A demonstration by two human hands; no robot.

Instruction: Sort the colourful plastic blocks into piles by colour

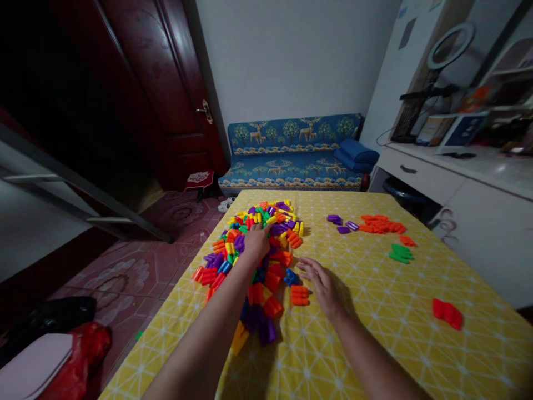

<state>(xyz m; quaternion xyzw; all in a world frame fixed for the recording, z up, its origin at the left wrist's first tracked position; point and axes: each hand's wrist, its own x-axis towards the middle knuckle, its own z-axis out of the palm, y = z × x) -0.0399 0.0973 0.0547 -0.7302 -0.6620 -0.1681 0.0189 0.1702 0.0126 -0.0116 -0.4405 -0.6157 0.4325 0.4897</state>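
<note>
A heap of colourful plastic building pieces (216, 261) in red, orange, yellow, green, blue and purple covers the left part of the table. My left hand (257, 243) reaches over the middle of this heap, its fingertips apart and touching the pieces; no piece is plainly gripped. To the right of the heap, my right hand (320, 280) hovers low over the cloth with fingers spread and holds nothing. Closest to it are an orange piece (300, 295) and a dark blue piece (291, 277) at the heap's edge.
Sorted apart on the yellow tablecloth (353, 344) lie orange pieces (381, 224), purple pieces (343, 229), green pieces (401, 253) and red pieces (447, 313). Beyond the table stands a blue patterned sofa (287, 166). A white cabinet (425, 172) is at right, a metal ladder (83, 189) at left.
</note>
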